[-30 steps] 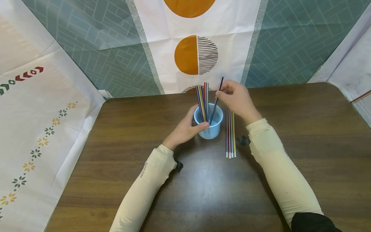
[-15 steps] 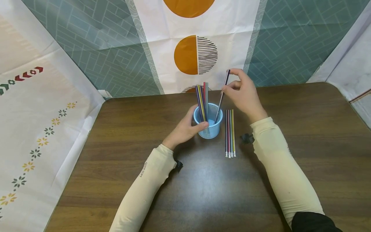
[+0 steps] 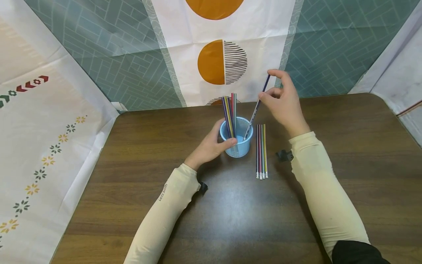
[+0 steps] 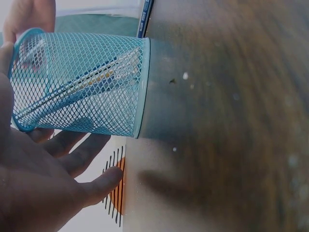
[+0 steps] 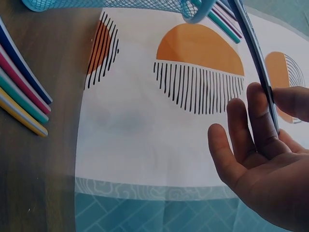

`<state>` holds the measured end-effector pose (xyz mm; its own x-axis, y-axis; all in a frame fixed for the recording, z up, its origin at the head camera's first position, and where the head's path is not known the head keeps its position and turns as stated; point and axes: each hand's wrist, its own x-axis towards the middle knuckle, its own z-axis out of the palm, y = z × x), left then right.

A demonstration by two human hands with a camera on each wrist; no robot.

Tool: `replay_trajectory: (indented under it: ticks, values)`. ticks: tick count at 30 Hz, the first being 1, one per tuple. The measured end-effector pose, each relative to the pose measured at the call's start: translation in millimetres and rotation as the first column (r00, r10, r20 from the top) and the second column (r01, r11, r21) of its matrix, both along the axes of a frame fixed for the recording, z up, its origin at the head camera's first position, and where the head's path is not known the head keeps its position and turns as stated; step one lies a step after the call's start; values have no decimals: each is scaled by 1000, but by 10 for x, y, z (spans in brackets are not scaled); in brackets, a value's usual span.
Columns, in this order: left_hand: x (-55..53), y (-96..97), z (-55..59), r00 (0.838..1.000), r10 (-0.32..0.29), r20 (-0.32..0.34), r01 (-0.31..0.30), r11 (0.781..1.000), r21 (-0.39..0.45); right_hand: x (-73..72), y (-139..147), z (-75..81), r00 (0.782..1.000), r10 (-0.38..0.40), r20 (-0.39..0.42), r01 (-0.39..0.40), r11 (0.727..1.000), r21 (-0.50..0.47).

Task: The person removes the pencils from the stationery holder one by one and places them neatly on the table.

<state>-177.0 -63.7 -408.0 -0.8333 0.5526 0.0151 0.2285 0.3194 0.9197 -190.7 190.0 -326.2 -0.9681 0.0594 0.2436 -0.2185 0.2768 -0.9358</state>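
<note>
Pencil pinched by right hand, long axis aslant, down-left from grip into cup, left hand holding cup

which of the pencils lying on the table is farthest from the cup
The yellow pencil, at the row's right end in the head view; the green pencil, pink pencil and dark blue pencil lie nearer.

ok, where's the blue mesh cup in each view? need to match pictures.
Head: blue mesh cup, near the middle, just right of center.
Left wrist: cup upper left, sideways, rim toward the left edge.
Right wrist: cup along the top edge, cut off.
Shared landmark: orange-and-striped circle prints, visible in all three.
</note>
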Motion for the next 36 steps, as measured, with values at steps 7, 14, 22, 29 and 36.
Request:
replay_trajectory:
  ticks: [7,14,22,29,36]
  values:
    - [7,-3,9,1000,2,-2,-2,1000,-9,1,40,25,1000,-2,-3,1,999,-44]
    - [11,-2,2,1000,-4,-4,4,1000,-3,3,67,47,999,-26,27,28,997,-76]
    - [-7,3,-6,1000,0,0,0,1000,-1,-7,133,63,999,-44,11,45,990,-134]
    - [-6,6,-4,1000,13,2,-13,1000,-10,-13,178,71,998,-63,24,66,983,-169]
    - [-9,10,-2,1000,7,5,-7,1000,-9,-9,209,79,997,-73,37,77,986,-148]
